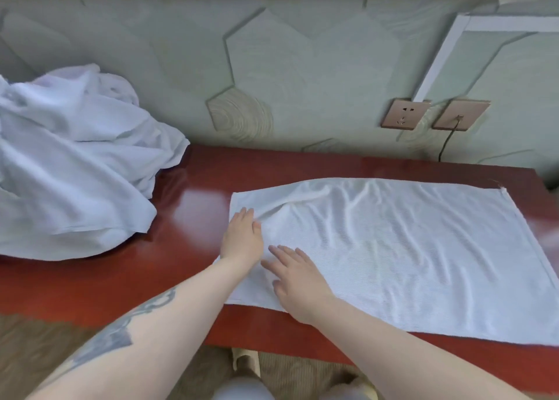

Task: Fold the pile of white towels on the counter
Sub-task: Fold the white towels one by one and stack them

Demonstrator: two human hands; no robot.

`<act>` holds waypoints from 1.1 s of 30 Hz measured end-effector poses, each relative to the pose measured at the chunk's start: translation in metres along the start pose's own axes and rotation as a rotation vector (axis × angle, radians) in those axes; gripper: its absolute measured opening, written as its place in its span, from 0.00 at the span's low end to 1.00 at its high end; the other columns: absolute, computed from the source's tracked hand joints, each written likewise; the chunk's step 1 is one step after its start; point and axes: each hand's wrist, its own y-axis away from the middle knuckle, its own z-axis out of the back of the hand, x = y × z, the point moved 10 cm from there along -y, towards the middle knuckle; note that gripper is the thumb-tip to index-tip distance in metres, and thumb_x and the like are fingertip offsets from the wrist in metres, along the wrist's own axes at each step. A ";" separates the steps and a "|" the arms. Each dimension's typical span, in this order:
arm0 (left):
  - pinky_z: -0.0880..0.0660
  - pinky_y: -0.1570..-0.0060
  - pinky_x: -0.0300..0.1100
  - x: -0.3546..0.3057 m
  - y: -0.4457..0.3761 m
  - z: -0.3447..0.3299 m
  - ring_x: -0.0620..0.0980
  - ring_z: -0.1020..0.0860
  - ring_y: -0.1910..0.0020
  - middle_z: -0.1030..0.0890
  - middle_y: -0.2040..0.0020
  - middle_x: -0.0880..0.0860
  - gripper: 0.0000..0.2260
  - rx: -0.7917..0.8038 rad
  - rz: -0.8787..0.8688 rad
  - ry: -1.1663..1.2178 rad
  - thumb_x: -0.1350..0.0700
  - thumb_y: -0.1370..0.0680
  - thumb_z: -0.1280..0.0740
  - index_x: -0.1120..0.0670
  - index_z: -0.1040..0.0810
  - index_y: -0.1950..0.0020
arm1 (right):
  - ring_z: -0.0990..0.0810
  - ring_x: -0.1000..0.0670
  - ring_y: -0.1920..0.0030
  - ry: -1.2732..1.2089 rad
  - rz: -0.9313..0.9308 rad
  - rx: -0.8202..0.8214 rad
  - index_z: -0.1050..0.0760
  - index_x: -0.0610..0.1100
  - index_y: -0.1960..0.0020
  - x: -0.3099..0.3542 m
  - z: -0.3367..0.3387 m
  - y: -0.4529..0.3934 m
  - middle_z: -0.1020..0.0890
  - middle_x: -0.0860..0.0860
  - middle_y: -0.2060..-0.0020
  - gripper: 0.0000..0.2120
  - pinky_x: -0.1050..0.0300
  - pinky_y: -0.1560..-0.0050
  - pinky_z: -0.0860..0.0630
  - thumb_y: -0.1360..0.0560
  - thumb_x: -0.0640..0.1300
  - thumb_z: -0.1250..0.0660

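Right hand (298,278), lower centre of the frame: fingers straight and spread, palm flat on the towel (408,257) close to its near left corner. It holds nothing; it only presses.

Left hand (242,239), just above and left of it: fingers likewise straight, lying on the towel's left edge, fingertips at a raised ridge of cloth. No pinch or curl is visible on either hand.

The towel lies spread across the centre and right of the frame on the counter (187,227), both hands at its left end, the rest well clear of them. Its near edge runs along the counter's front edge, and the lower right part leaves the frame.

Risks, as judged:
- Wrinkles run across the upper middle; folding over them would trap creases.
- Flat palms give no hold; dragging the left end could bunch the cloth rather than lift it.
- With the near edge so close to the counter front, a pull toward the person could slide the towel off.

The pile (69,169), upper left, sits unfolded and apart from the towel.
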 end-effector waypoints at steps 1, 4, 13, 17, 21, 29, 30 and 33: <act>0.43 0.28 0.45 0.003 -0.010 0.001 0.51 0.42 0.23 0.40 0.21 0.54 0.21 0.046 -0.022 0.012 0.54 0.15 0.49 0.57 0.39 0.23 | 0.43 0.48 0.23 -0.012 0.004 -0.034 0.31 0.47 0.28 0.008 0.002 -0.007 0.37 0.48 0.23 0.21 0.51 0.22 0.52 0.21 0.40 0.43; 0.39 0.30 0.50 0.007 -0.038 0.002 0.52 0.40 0.24 0.40 0.22 0.55 0.20 0.120 -0.155 -0.145 0.53 0.15 0.50 0.56 0.37 0.24 | 0.27 0.45 0.31 -0.012 -0.075 -0.226 0.22 0.46 0.36 0.019 0.003 -0.021 0.25 0.47 0.31 0.19 0.45 0.31 0.31 0.26 0.39 0.31; 0.61 0.25 0.57 0.027 -0.093 0.004 0.51 0.62 0.21 0.62 0.20 0.53 0.31 0.222 -0.265 -0.544 0.41 0.17 0.54 0.55 0.60 0.20 | 0.79 0.49 0.27 0.108 -0.565 -0.029 0.75 0.52 0.24 0.011 -0.054 -0.033 0.75 0.50 0.26 0.37 0.39 0.27 0.70 0.23 0.68 0.62; 0.64 0.26 0.59 0.044 -0.102 0.016 0.51 0.63 0.21 0.63 0.20 0.53 0.28 0.173 -0.245 -0.628 0.49 0.16 0.53 0.54 0.63 0.20 | 0.77 0.50 0.27 0.072 -0.504 -0.092 0.72 0.55 0.23 0.034 -0.052 -0.053 0.74 0.54 0.26 0.36 0.39 0.28 0.71 0.22 0.67 0.57; 0.65 0.26 0.56 0.039 -0.093 0.032 0.50 0.62 0.21 0.61 0.20 0.52 0.32 0.013 -0.226 -0.541 0.57 0.18 0.46 0.54 0.61 0.20 | 0.67 0.45 0.23 0.091 -0.600 -0.143 0.62 0.51 0.20 0.033 -0.047 -0.049 0.64 0.50 0.22 0.35 0.40 0.27 0.65 0.21 0.64 0.55; 0.66 0.25 0.52 0.029 -0.042 -0.024 0.48 0.67 0.23 0.67 0.21 0.49 0.30 0.203 -0.383 -0.436 0.42 0.17 0.54 0.51 0.66 0.21 | 0.65 0.47 0.22 0.083 -0.659 -0.127 0.62 0.49 0.21 0.005 -0.046 -0.015 0.63 0.53 0.22 0.33 0.42 0.27 0.65 0.21 0.63 0.59; 0.66 0.25 0.52 0.031 -0.043 -0.020 0.48 0.67 0.23 0.66 0.21 0.49 0.30 0.194 -0.389 -0.418 0.43 0.17 0.54 0.51 0.64 0.21 | 0.67 0.48 0.23 0.079 -0.653 -0.128 0.65 0.50 0.22 0.004 -0.045 -0.013 0.66 0.53 0.23 0.34 0.42 0.27 0.66 0.21 0.63 0.59; 0.61 0.24 0.52 0.044 -0.058 0.009 0.50 0.61 0.21 0.59 0.19 0.51 0.28 0.108 -0.273 -0.274 0.46 0.16 0.49 0.52 0.55 0.19 | 0.46 0.44 0.22 0.103 -0.617 -0.182 0.45 0.47 0.21 0.021 -0.027 -0.019 0.45 0.48 0.21 0.36 0.43 0.26 0.51 0.23 0.59 0.39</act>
